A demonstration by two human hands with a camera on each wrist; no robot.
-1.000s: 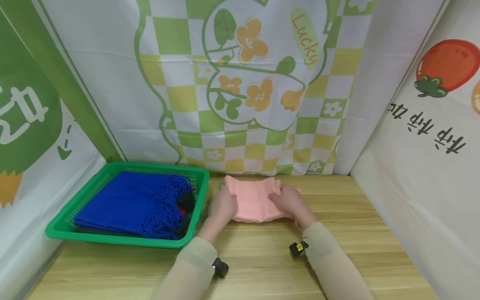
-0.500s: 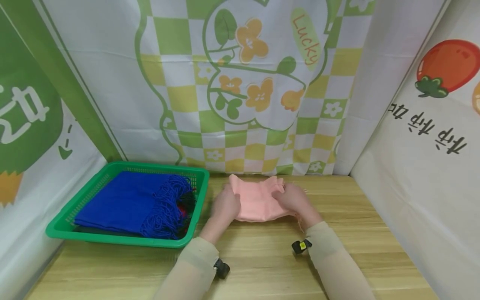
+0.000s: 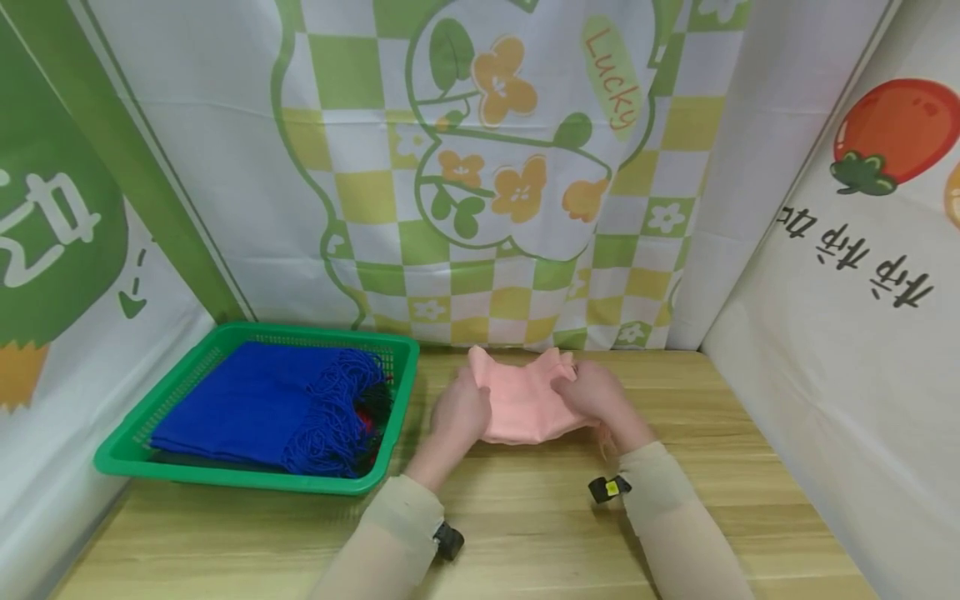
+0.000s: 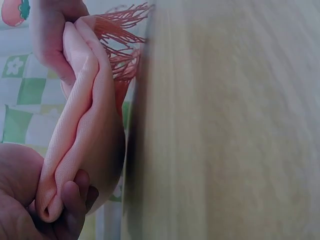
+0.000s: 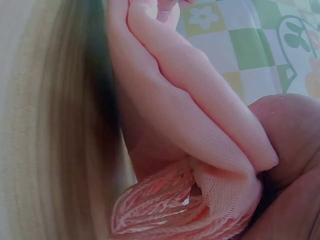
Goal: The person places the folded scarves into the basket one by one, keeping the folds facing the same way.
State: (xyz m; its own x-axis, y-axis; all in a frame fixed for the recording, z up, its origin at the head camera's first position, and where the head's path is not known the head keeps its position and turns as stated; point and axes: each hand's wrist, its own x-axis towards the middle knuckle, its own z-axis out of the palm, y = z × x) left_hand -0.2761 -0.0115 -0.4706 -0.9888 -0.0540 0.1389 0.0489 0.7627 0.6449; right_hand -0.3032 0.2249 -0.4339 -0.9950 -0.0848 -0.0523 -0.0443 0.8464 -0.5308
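Pink scarf (image 3: 523, 402) is hanging just over the table (image 3: 525, 533), both hands pinching it: left hand (image 3: 459, 414) at 9 o'clock, right hand (image 3: 597, 397) at 3 o'clock.

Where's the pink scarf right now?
In the head view the pink scarf sits right of centre on the wooden table, folded, held between the left hand and right hand, just right of the green basket.
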